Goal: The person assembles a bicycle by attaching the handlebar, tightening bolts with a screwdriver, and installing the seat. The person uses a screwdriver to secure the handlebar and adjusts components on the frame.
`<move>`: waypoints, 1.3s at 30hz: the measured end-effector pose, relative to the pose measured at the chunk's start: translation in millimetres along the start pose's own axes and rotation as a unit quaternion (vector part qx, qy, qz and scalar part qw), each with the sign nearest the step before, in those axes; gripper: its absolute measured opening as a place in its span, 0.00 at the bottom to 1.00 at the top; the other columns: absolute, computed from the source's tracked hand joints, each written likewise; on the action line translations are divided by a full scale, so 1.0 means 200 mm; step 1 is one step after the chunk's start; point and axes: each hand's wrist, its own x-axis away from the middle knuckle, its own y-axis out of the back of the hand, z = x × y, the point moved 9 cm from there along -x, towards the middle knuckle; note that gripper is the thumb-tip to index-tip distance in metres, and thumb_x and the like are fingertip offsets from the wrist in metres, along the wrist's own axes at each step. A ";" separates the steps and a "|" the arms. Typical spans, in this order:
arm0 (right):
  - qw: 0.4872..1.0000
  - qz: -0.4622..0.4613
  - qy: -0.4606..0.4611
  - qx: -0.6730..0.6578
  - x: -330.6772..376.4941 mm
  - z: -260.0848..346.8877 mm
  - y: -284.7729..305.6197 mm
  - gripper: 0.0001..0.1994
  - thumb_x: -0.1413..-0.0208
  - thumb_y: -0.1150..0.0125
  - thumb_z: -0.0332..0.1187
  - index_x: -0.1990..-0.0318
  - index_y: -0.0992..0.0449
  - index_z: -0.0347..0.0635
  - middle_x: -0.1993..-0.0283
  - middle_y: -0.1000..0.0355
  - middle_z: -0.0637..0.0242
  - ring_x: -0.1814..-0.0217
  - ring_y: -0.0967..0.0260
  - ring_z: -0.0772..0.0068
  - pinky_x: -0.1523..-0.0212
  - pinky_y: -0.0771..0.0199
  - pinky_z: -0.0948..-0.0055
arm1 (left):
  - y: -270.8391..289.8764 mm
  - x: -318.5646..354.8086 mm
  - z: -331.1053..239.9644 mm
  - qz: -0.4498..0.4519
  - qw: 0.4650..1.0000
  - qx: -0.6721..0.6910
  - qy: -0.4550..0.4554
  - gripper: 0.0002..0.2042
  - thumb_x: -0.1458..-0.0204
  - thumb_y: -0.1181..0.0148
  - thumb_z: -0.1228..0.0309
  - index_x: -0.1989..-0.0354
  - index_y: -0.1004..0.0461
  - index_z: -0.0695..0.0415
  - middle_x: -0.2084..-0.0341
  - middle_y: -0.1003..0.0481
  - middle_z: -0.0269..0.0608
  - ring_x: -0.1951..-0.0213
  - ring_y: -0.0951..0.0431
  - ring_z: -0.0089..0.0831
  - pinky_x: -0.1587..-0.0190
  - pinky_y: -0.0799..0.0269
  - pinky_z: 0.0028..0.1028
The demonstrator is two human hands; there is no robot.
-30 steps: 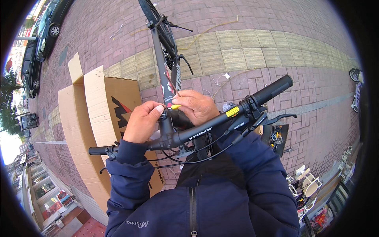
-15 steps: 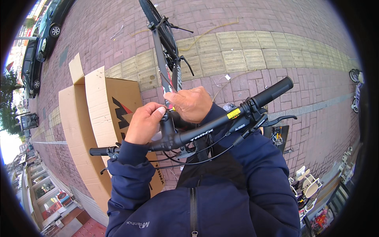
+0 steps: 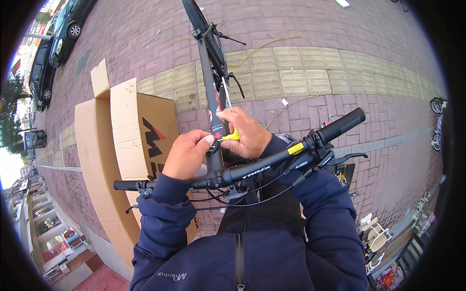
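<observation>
A black bicycle handlebar [image 3: 257,168] lies across in front of me, and its stem [image 3: 214,164] points away toward the dark frame [image 3: 213,99]. My left hand [image 3: 188,153] is closed at the far end of the stem, thumb and fingers pinched around it. Closed fingers of my right hand [image 3: 247,133] grip a yellow hex key [image 3: 233,136], its thin metal arm sticking out past the fingertips. The yellow end reaches toward the stem beside my left thumb. My fingers hide the exact contact point.
An open cardboard box [image 3: 125,136] stands close on the left. Loose yellow strapping [image 3: 272,42] lies on the paving farther off. White chairs [image 3: 377,238] are at the lower right. Parked cars [image 3: 42,72] stand at the far left.
My right hand has turned and opened its grip somewhat, so the yellow part now shows. The metal arm has swung to the right. My left hand stays at the stem.
</observation>
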 end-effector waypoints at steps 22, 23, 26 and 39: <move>0.958 0.042 -0.279 -0.051 0.05 -0.15 -0.13 0.23 0.38 0.47 0.47 0.73 0.20 0.35 0.77 0.29 0.41 0.72 0.29 0.40 0.70 0.32 0.52 | 0.02 0.01 0.03 -0.017 1.000 0.022 0.002 0.13 0.39 0.43 0.67 0.62 0.22 0.67 0.77 0.24 0.40 0.73 0.28 0.26 0.65 0.30 0.29; 0.956 0.049 -0.281 -0.075 0.05 -0.16 -0.14 0.24 0.36 0.49 0.47 0.73 0.21 0.33 0.76 0.28 0.41 0.73 0.30 0.39 0.71 0.33 0.51 | 0.03 0.01 0.03 -0.019 0.999 0.032 -0.008 0.13 0.39 0.42 0.67 0.62 0.22 0.67 0.77 0.24 0.39 0.72 0.28 0.26 0.65 0.30 0.29; 0.955 0.034 -0.275 -0.107 0.08 -0.18 -0.10 0.25 0.38 0.45 0.50 0.75 0.22 0.36 0.78 0.28 0.49 0.73 0.32 0.43 0.65 0.32 0.52 | 0.03 0.00 0.04 -0.020 0.999 0.039 -0.001 0.12 0.39 0.42 0.67 0.62 0.22 0.68 0.77 0.24 0.38 0.72 0.28 0.25 0.64 0.30 0.28; 0.927 0.009 0.225 0.299 0.03 0.22 0.00 0.23 0.52 0.39 0.60 0.73 0.26 0.48 0.67 0.34 0.71 0.53 0.34 0.66 0.30 0.52 0.49 | 0.03 0.00 0.02 -0.017 0.999 0.043 0.004 0.12 0.39 0.42 0.68 0.61 0.22 0.67 0.76 0.25 0.34 0.71 0.31 0.21 0.65 0.32 0.26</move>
